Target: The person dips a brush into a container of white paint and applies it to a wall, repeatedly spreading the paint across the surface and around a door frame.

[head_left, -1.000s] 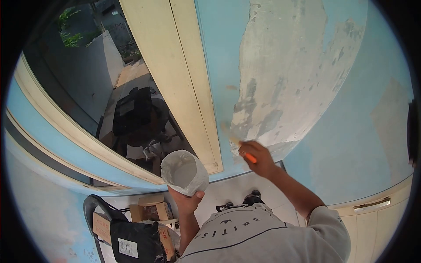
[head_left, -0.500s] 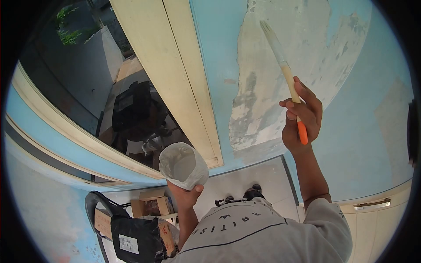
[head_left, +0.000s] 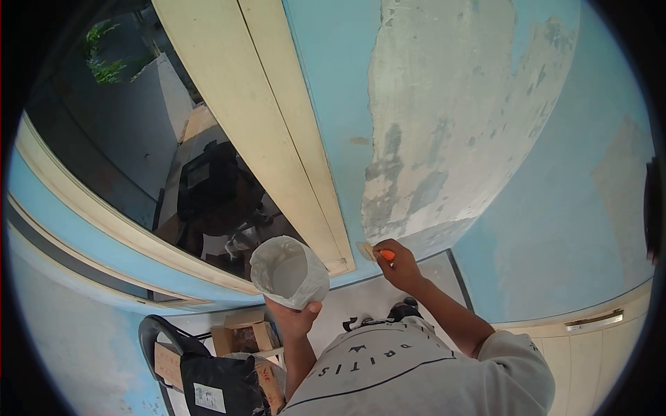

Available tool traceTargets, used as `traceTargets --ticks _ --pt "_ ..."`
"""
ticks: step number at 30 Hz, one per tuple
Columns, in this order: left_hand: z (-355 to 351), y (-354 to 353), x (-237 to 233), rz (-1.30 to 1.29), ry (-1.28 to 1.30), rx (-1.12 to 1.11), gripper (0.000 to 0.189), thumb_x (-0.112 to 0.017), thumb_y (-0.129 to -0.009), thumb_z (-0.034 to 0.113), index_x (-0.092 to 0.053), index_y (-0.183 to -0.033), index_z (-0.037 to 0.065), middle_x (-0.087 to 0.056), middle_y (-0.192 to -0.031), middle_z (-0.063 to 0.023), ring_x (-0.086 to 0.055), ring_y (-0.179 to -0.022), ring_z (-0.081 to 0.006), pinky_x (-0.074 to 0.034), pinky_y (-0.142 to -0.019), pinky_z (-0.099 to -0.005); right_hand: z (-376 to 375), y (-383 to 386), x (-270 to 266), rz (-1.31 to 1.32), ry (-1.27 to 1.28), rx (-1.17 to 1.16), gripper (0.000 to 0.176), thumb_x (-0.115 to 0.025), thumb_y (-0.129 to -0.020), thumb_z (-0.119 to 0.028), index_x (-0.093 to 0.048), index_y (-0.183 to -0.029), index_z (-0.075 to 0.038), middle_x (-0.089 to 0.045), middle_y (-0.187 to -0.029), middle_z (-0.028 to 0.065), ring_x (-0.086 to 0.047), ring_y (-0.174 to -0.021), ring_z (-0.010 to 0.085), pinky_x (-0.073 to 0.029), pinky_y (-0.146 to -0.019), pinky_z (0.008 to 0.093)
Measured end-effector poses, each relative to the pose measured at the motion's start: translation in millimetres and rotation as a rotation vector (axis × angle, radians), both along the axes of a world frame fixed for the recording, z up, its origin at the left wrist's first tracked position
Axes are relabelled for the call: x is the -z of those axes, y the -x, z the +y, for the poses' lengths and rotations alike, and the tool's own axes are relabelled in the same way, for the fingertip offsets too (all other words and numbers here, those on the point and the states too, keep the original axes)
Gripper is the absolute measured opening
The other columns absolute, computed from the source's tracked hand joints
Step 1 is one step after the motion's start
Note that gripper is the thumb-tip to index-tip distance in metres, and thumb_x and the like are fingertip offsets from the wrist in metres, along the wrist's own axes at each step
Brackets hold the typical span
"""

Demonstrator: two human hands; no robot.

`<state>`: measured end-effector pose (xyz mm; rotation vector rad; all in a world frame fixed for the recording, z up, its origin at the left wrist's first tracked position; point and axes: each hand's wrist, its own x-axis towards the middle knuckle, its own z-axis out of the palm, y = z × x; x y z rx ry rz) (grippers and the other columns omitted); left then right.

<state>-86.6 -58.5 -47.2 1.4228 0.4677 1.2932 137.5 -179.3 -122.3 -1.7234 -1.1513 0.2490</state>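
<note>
My left hand holds a whitish container from below, its open top showing pale contents. My right hand is closed around the orange-tipped handle of a brush, to the right of the container. The brush's bristle end points left, close to the lower part of the blue wall; whether it touches cannot be told. Above my right hand, the wall has a large bare grey-white patch with a ragged left edge.
A cream frame borders a dark window at left. Below are a black chair with a black bag and an open cardboard box. A cream cabinet stands at lower right.
My right hand has come down and left with the brush, from high over the bare patch to beside the container. My left hand and the container have shifted only slightly.
</note>
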Motion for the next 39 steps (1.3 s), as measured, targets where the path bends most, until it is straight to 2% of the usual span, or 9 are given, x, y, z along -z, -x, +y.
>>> traceTargets --ticks 4,6,10,14,20,23,27,32,39 --pt "-1.6 -0.7 -5.4 0.007 0.021 0.033 0.116 -0.091 -0.061 0.059 -0.034 -0.14 -0.004 -0.053 -0.129 -0.0155 -0.057 -0.117 -0.0263 -0.049 -0.097 -0.0395 1.5 -21.7 -66.7 -0.005 -0.336 0.016 0.013 -0.061 -0.092 0.001 -0.063 -0.105 0.0 -0.067 -0.106 0.0151 -0.067 -0.097 0.029 -0.052 -0.088 0.034" --pt "-1.6 -2.2 -3.9 0.025 0.014 0.033 0.115 -0.091 -0.061 0.058 -0.034 -0.14 -0.004 -0.053 -0.13 -0.0157 -0.057 -0.118 -0.0263 -0.049 -0.097 -0.0393 -5.9 -34.3 -122.2 -0.257 -0.52 0.072 0.012 -0.063 -0.091 0.002 -0.065 -0.103 0.0 -0.067 -0.109 0.0178 -0.067 -0.099 0.0284 -0.053 -0.086 0.0349" --pt "-3.1 -0.3 -2.3 0.029 0.032 0.032 0.116 -0.091 -0.061 0.058 -0.034 -0.14 -0.004 -0.053 -0.13 -0.0156 -0.057 -0.118 -0.026 -0.049 -0.097 -0.0392 -8.3 -24.7 -182.0 -0.073 -1.014 0.171 0.008 -0.065 -0.091 0.001 -0.068 -0.098 0.002 -0.068 -0.1 0.0206 -0.068 -0.101 0.0285 -0.056 -0.081 0.0314" --pt "-6.1 -2.1 -4.3 0.015 0.01 0.013 0.115 -0.091 -0.062 0.057 -0.033 -0.14 -0.005 -0.052 -0.13 -0.0159 -0.056 -0.118 -0.0262 -0.049 -0.097 -0.0387 0.4 -33.0 -145.1 -0.313 -0.682 0.136 0.007 -0.064 -0.09 0.003 -0.066 -0.096 0.001 -0.069 -0.1 0.0179 -0.068 -0.101 0.0308 -0.055 -0.083 0.0347" --pt "-4.9 -0.6 2.1 -0.002 0.023 0.026 0.115 -0.091 -0.063 0.056 -0.033 -0.141 -0.005 -0.052 -0.131 -0.0162 -0.056 -0.119 -0.0262 -0.049 -0.096 -0.0385 12.1 -12.9 9.7 -0.12 -0.367 0.117 0.012 -0.067 -0.09 -0.003 -0.065 -0.101 -0.001 -0.068 -0.104 0.0186 -0.068 -0.096 0.033 -0.055 -0.082 0.0362" --pt "-4.7 3.9 -0.3 0.007 0.007 0.005 0.115 -0.091 -0.063 0.055 -0.032 -0.141 -0.005 -0.051 -0.131 -0.0161 -0.056 -0.119 -0.0259 -0.049 -0.096 -0.0387 13.9 -17.1 30.9 0.033 -0.164 0.119 0.012 -0.066 -0.093 -0.007 -0.065 -0.101 0.001 -0.069 -0.1 0.0172 -0.069 -0.092 0.0323 -0.054 -0.079 0.037" --pt "-7.3 0.4 -4.5 0.002 0.032 0.008 0.114 -0.091 -0.064 0.054 -0.032 -0.141 -0.005 -0.051 -0.132 -0.0162 -0.055 -0.12 -0.0262 -0.049 -0.097 -0.0393 24.5 -34.9 -94.8 0.057 -0.509 0.145 0.011 -0.063 -0.094 -0.003 -0.066 -0.103 0.002 -0.069 -0.099 0.0133 -0.067 -0.086 0.0175 -0.052 -0.074 0.0277" --pt "-5.8 -1.4 -2.8 -0.014 0.015 0.003 0.113 -0.091 -0.065 0.053 -0.032 -0.142 -0.005 -0.051 -0.132 -0.0165 -0.055 -0.12 -0.0266 -0.049 -0.098 -0.0396 24.0 -36.8 -193.4 -0.289 -0.935 0.14 0.011 -0.064 -0.089 0.004 -0.065 -0.1 0.001 -0.069 -0.103 0.0158 -0.069 -0.096 0.0259 -0.056 -0.079 0.032" --pt "-6.3 8.7 -6.4 0.135 0.005 -0.005 0.127 -0.086 -0.063 0.066 -0.023 -0.148 -0.005 -0.043 -0.14 -0.018 -0.05 -0.125 -0.0276 -0.048 -0.099 -0.0412 31.6 -0.9 -19.1 -0.172 -0.364 0.082 0.014 -0.066 -0.087 0.001 -0.064 -0.1 -0.003 -0.067 -0.099 0.0175 -0.067 -0.088 0.0338 -0.055 -0.075 0.0359"
